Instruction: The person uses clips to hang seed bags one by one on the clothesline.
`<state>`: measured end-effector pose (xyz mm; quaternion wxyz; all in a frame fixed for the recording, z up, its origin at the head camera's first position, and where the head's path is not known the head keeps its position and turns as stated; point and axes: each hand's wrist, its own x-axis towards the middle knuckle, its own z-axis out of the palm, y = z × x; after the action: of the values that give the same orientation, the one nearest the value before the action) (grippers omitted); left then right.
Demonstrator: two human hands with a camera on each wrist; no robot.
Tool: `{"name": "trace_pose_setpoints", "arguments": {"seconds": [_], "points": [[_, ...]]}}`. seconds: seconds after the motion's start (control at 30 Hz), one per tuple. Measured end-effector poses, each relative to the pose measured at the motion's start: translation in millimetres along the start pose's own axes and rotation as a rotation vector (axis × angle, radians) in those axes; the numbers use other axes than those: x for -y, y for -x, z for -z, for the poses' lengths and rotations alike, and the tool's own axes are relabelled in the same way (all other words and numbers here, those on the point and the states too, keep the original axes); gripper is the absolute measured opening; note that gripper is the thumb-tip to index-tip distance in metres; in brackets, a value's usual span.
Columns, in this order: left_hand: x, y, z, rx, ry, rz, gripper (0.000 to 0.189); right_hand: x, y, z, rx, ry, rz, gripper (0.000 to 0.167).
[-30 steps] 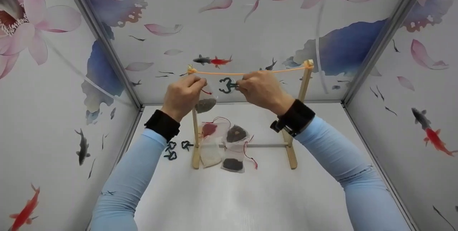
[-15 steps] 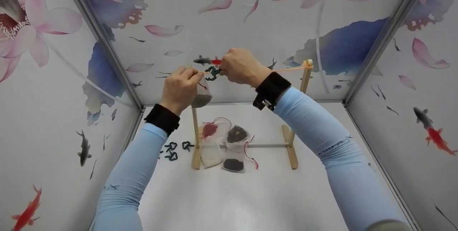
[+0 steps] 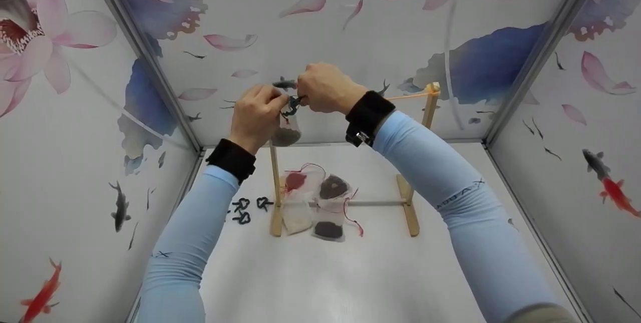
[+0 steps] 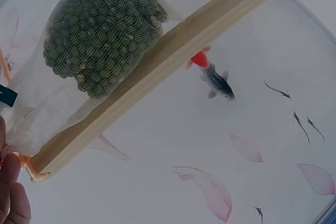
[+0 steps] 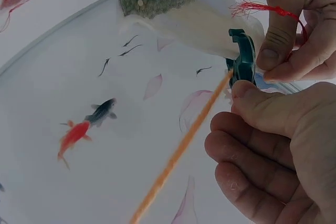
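My left hand [image 3: 257, 116] pinches the gathered top of a sheer mesh bag [image 4: 102, 35] filled with green beans, up by the left post. The bag hangs below the fingers; its red drawstring tassel [image 5: 257, 8] sticks out beside the thumb in the right wrist view. Between thumb and fingers, my right hand [image 3: 328, 87] holds a dark green plastic clip [image 5: 245, 59]. That clip sits right at the orange cord [image 5: 184, 145], against the neck of the bag. Both hands are close together near the cord's left end, hiding part of it.
A wooden stand carries the cord, with a right post [image 3: 429, 110] and a low crossbar [image 3: 375, 203]. Several mesh bags, including a white one [image 3: 297, 219] and a black-filled one [image 3: 328, 231], lie around the crossbar. Loose clips [image 3: 243, 218] lie left. Printed walls enclose the table.
My right hand has moved left and up, bringing the clip to the cord beside my left hand. The left hand has risen slightly with the bag.
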<state>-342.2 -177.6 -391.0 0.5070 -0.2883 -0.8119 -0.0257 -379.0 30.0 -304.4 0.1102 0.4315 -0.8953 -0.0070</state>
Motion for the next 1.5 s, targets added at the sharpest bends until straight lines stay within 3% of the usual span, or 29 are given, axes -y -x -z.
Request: {"name": "trace_pose_setpoints", "arguments": {"seconds": [0.17, 0.33, 0.5, 0.63, 0.73, 0.9, 1.0, 1.23, 1.5], "points": [[-1.3, 6.5, -4.2, -0.01, -0.043, 0.015, 0.008, -4.3, 2.9, -5.4, 0.004, -0.052, 0.032, 0.018], [-2.1, 9.2, -5.6, -0.025, -0.043, 0.032, 0.008, -8.3, 8.6, -13.7, -0.035, -0.1, 0.049, 0.033], [-5.0, 11.5, -8.9, -0.023, -0.013, 0.021, 0.008, -13.9, 19.6, -26.1, -0.125, -0.152, 0.083, 0.037], [-8.2, 16.3, -10.0, -0.014, 0.024, -0.006, 0.008, -15.7, 36.7, -38.5, -0.209, -0.188, 0.074, 0.052], [-9.1, 21.1, -7.2, -0.004, 0.047, -0.019, 0.008, -16.3, 52.2, -48.5, -0.296, -0.183, 0.13, 0.05], [-5.4, 31.4, 0.3, 0.017, 0.076, -0.003, 0.046, -19.4, 79.8, -67.9, -0.471, -0.147, 0.242, 0.039], [-0.9, 42.0, 2.3, 0.007, 0.091, 0.022, 0.059, -23.7, 98.4, -83.1, -0.523, -0.134, 0.265, 0.034], [5.3, 75.8, 1.1, 0.001, 0.138, 0.138, 0.052, -40.0, 144.1, -124.7, -0.46, -0.181, 0.178, 0.04], [13.2, 110.2, -2.8, 0.075, 0.198, 0.325, 0.062, -50.0, 175.8, -154.2, -0.275, -0.27, -0.09, 0.066]]}}
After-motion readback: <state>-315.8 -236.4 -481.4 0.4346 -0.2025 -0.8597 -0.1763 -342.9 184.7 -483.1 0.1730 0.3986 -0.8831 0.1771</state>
